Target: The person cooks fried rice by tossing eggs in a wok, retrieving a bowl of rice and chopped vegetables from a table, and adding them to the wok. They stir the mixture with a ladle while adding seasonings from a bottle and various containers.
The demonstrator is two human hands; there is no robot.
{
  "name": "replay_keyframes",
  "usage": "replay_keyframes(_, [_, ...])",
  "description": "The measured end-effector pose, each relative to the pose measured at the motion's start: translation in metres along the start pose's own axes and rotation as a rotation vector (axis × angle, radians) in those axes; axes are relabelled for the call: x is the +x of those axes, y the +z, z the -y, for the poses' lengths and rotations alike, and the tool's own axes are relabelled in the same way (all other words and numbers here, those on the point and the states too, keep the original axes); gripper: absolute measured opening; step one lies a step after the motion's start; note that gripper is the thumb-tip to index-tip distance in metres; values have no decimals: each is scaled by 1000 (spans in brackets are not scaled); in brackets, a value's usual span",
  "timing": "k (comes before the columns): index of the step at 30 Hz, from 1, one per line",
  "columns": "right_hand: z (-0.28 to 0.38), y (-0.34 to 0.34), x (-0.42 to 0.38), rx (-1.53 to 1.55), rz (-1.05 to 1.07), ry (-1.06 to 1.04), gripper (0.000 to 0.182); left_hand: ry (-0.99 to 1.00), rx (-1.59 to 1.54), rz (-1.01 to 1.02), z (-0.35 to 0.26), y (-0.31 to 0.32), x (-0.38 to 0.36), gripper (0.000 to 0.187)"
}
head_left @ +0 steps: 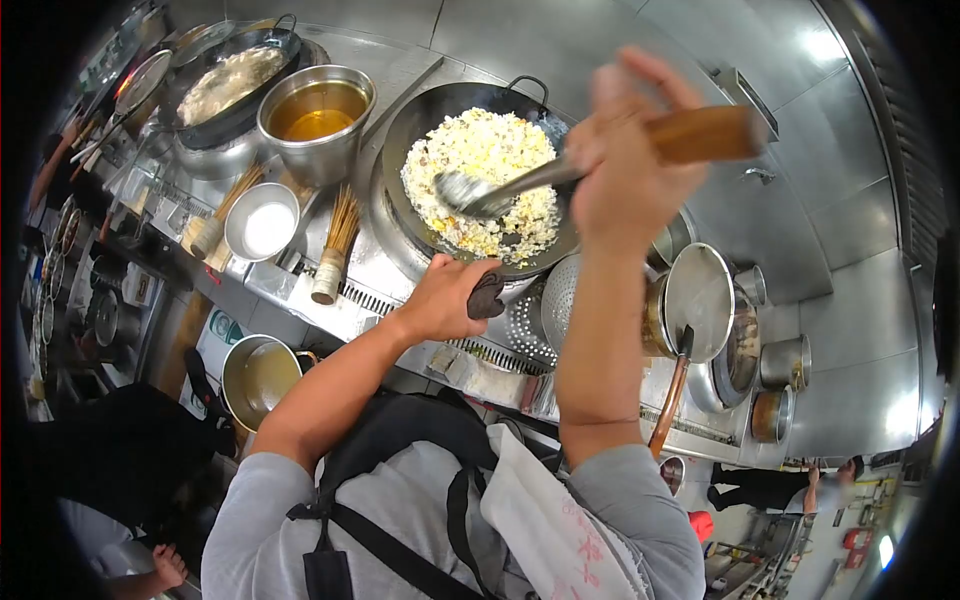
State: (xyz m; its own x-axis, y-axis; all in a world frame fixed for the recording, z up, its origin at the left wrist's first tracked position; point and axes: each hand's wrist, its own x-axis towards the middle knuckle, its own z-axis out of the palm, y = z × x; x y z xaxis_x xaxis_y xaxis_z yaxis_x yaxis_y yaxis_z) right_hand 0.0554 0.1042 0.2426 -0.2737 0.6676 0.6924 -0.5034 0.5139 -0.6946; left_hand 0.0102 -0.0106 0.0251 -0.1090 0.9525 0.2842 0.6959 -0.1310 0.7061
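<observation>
The right hand [628, 165] is gripping a ladle [530, 182] by its brown wooden handle [715, 134], with its fingers curling around. This hand is looking blurry, and it is hanging over the right side of a big black wok [425, 112]. The ladle is leaning down to the left, and its round metal end is showing over the rice [450, 155]. I am not able to tell if it is touching the rice. The left hand [447, 297] is gripping a bunched-up dark cloth [487, 297], right by the near edge of the wok. I am not able to tell if the fingers are gripping the wok too. The white and yellow rice is lying inside the wok, and the wok is sitting on the metal stove [385, 55]. To the left, a brush [336, 240] made of thin sticks is resting near a small bowl [232, 225] with white stuff [269, 229] inside. Behind them, a metal pot [320, 160] is holding golden-brown liquid [315, 115]. To the right, a round strainer [702, 300] is resting near some pots [783, 363]
</observation>
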Motion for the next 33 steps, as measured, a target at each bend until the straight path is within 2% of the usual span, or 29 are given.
replay_keyframes(2, [-50,-6,-12,-283,-70,-65,10,-11,6,-9,-1,0,1,78])
replay_keyframes(3, [-60,-14,-5,-288,-73,-66,10,15,-10,-13,-1,-1,0,78])
replay_keyframes(5, [-66,-31,29,-99,-29,65,8,55,-6,-41,0,-9,4,78])
replay_keyframes(7, [-47,-44,27,-152,17,48,11,36,-10,-29,0,-5,2,79])
replay_keyframes(9, [-60,-61,24,-282,90,10,12,81,-8,-92,2,-2,3,78])
replay_keyframes(11, [-76,-88,77,-325,94,-21,14,31,24,-59,-1,-3,1,78])
replay_keyframes(13, [-69,-106,124,46,-253,-13,18,54,9,-87,1,-7,1,77])
replay_keyframes(14, [-66,-106,119,41,-247,-15,18,39,5,-60,-1,-6,0,77])
replay_keyframes(16, [-61,-97,96,65,-338,-153,15,30,-1,-47,-1,-5,2,75])
replay_keyframes(18, [-123,-77,46,51,-87,-64,15,38,-26,-40,0,-4,0,75])
replay_keyframes(20, [-90,-44,54,20,162,165,16,44,-13,-55,2,-10,6,76])
replay_keyframes(24, [-38,-7,80,-97,205,155,17,56,-10,-48,3,-6,2,77])
replay_keyframes(26, [-32,-7,66,215,48,-67,14,59,-42,-66,1,-2,-1,77])
replay_keyframes(28, [-84,-7,27,162,38,-16,16,14,-9,-18,1,-3,0,78])
replay_keyframes(29, [-88,2,15,113,30,21,18,16,-5,-19,2,-4,-1,78])
replay_keyframes(30, [-84,-1,18,64,171,-4,17,50,-20,-35,4,-6,1,78])
replay_keyframes(31, [-80,-4,27,72,183,-3,17,75,-41,-52,6,-4,0,78])
replay_keyframes(33, [-31,-1,41,-215,165,206,18,16,3,-16,-2,-5,0,78])
